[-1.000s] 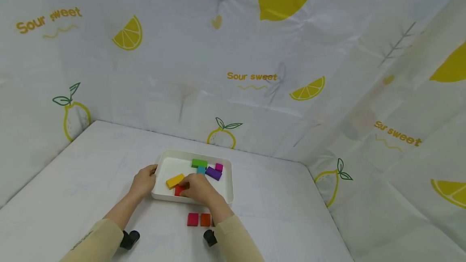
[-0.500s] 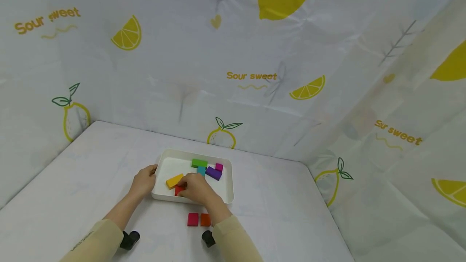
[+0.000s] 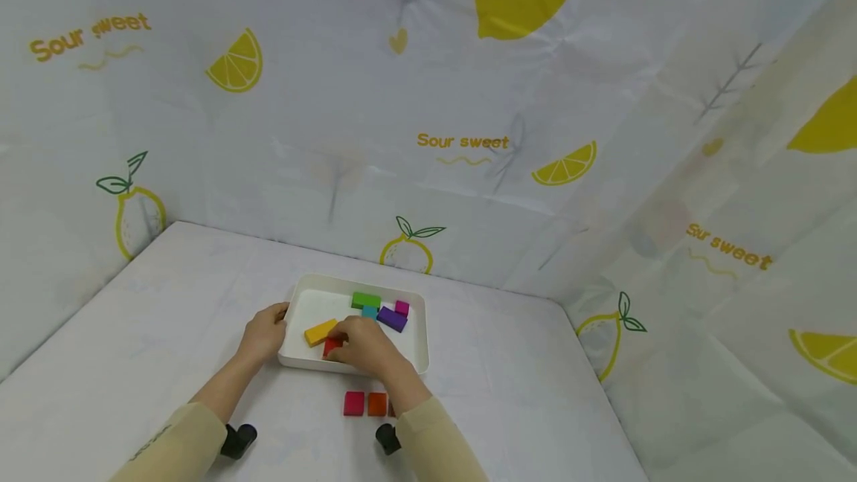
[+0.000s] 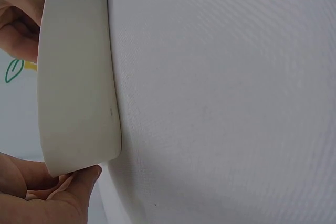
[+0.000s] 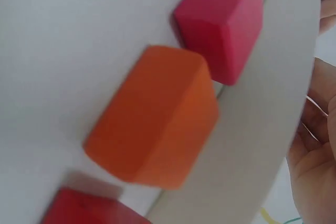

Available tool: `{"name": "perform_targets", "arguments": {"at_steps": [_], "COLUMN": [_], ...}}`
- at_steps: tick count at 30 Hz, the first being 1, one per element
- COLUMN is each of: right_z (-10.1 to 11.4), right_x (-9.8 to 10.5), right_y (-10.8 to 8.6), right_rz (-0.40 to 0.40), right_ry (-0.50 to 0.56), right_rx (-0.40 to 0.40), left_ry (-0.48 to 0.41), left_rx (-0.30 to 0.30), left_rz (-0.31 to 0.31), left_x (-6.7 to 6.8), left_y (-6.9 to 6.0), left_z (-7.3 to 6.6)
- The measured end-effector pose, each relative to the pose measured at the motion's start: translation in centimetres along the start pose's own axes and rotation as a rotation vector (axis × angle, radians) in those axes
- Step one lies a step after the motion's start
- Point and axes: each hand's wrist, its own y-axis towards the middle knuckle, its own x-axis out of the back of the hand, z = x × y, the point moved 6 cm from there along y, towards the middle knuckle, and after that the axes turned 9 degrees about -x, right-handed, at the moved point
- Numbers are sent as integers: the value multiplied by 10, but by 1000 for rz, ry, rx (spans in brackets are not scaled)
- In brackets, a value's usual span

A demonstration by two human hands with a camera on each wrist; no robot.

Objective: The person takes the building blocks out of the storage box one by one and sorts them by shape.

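A white tray (image 3: 308, 367) lies on the table with colored blocks inside. My left hand (image 3: 264, 332) holds the tray at its left side; in the left wrist view its thumb (image 4: 84, 187) is at the outer corner of the wall. Over the tray's near part, my right hand (image 3: 364, 346) pinches a red block (image 3: 332, 348), partly covered by the fingers. A yellow block (image 3: 321, 333) lies just left of those fingertips. Farther back in the tray are a green block (image 3: 366, 300), a teal block (image 3: 370, 312), a purple block (image 3: 392, 319) and a magenta block (image 3: 402, 308).
In front of the tray, a pink block (image 3: 354, 404) and an orange block (image 3: 377, 404) stand in a row with a dark red block (image 5: 92, 211), mostly behind the right forearm in the head view. Black objects (image 3: 239, 440) show beside both sleeves. Lemon-printed cloth (image 3: 375, 169) hangs behind.
The red block has shifted very slightly to the right with the right hand's fingers. The left hand and the tray have stayed put.
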Motion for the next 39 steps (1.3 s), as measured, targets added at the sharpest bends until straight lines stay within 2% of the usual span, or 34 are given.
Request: {"name": "perform_targets", "arguments": {"at_steps": [3, 10, 20, 30, 39], "right_z": [2, 12, 25, 28, 22], "right_x": [7, 22, 23, 9, -12], "right_y": [-4, -20, -49, -65, -67], "right_rz": [-15, -60, -48, 27, 79], "right_ry": [-1, -39, -58, -76, -112], "right_rx": [3, 66, 128, 116, 130], "left_ry": [5, 12, 14, 14, 20], "left_rx": [-1, -6, 11, 16, 19], "left_rz": [0, 0, -3, -1, 1], "left_x": [0, 1, -1, 0, 1], "left_y": [-1, -2, 0, 1, -1], "left_z": [-1, -5, -4, -4, -4]}}
